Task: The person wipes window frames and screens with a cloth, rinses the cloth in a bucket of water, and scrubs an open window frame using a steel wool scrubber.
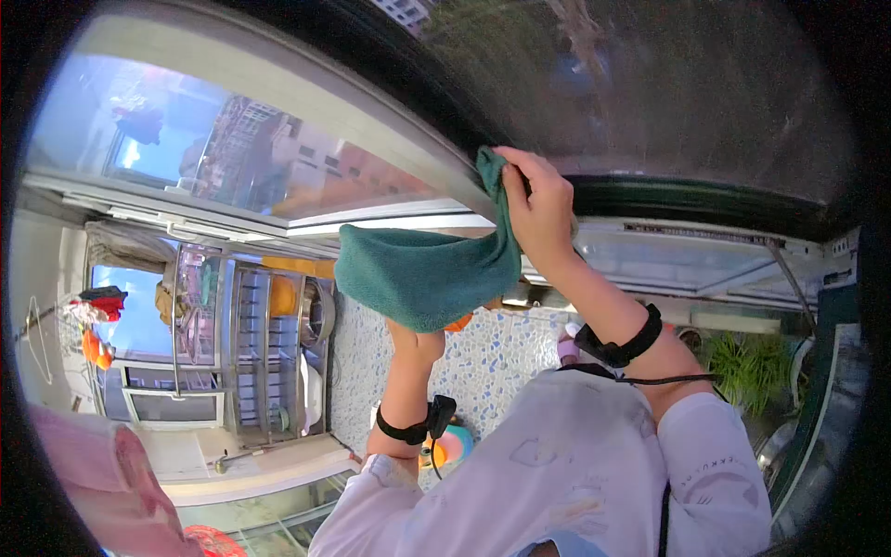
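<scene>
A green cloth hangs across the middle of the head view, its upper right end bunched into a narrow twist. My right hand pinches that twist, thumb and fingers closed on it, against the edge of the white window frame. The loose, wide part of the cloth droops to the left, over my left hand. Only the wrist and the base of that hand show; its fingers are hidden behind the cloth, so their grip cannot be seen. Both forearms wear black straps, each with a small box.
Dark window glass fills the upper right. At left stands a metal rack with basins. Potted green plants are at right, above a speckled tile floor. A pink fabric hangs at lower left.
</scene>
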Motion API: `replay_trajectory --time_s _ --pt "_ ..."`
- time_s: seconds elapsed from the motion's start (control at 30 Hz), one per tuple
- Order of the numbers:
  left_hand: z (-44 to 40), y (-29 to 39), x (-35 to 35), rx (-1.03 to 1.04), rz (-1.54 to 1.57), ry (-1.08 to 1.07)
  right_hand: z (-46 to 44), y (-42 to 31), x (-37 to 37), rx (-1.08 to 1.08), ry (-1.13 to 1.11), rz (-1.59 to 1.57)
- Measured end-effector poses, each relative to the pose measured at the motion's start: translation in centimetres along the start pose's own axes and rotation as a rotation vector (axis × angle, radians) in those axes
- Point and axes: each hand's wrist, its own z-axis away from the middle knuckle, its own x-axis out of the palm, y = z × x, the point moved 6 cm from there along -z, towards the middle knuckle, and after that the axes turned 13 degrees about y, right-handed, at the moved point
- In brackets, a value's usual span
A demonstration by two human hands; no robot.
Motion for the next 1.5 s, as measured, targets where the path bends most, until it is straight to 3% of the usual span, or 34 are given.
replay_trajectory --time_s 0.13,0.2,0.3,0.37,0.43,0.5,0.57,0.63,0.93,1.0,1.07,1.2,1.37,1.5 --pt "-3.9 2.8 -1.8 -0.001 0.068 0.172 -4.6 -6.8 2.4 -0.064 0.018 -0.149" --pt "-6.1 1.8 -2.2 0.109 0.063 0.105 -7.4 -10.4 3.8 -0.114 0.017 -0.218" --pt "-12.3 6.3 -5.1 0.140 0.163 0.211 -11.2 -16.0 5.7 -0.261 0.004 -0.341" --pt "-15.3 5.9 -5.9 0.149 0.233 0.269 -12.7 -18.5 6.5 -0.285 0.006 -0.531" --pt "-17.4 6.5 -6.8 0.167 0.306 0.329 -11.7 -18.4 6.3 -0.335 -0.046 -0.464" --pt "-19.0 8.8 -6.9 0.341 -0.024 0.345 -9.4 -17.9 5.8 -0.563 0.031 -0.344" --pt "-19.6 7.2 -6.1 0.338 -0.063 0.329 -8.5 -16.2 5.5 -0.486 -0.045 -0.285" --pt "-19.9 8.6 -4.9 0.468 -0.165 0.317 -8.7 -15.7 5.5 -0.488 -0.025 -0.277" --pt "-27.5 11.9 -3.9 0.514 0.063 0.483 -11.0 -18.4 6.6 -0.505 0.094 -0.150" --pt "-28.9 13.7 -4.3 0.667 -0.156 0.643 -11.3 -18.7 6.8 -0.538 0.095 -0.149" --pt "-30.8 14.5 -5.3 0.670 -0.183 0.692 -11.8 -18.6 7.0 -0.515 0.076 -0.123" --pt "-35.0 16.5 -7.8 0.668 -0.215 0.797 -13.6 -21.5 8.1 -0.564 0.098 -0.101" --pt "-40.3 19.4 -12.0 0.716 -0.239 0.972 -18.5 -30.3 10.7 -0.683 0.216 -0.144" --pt "-44.3 21.1 -15.4 0.731 -0.142 0.872 -20.5 -32.8 11.4 -0.727 0.153 -0.068"
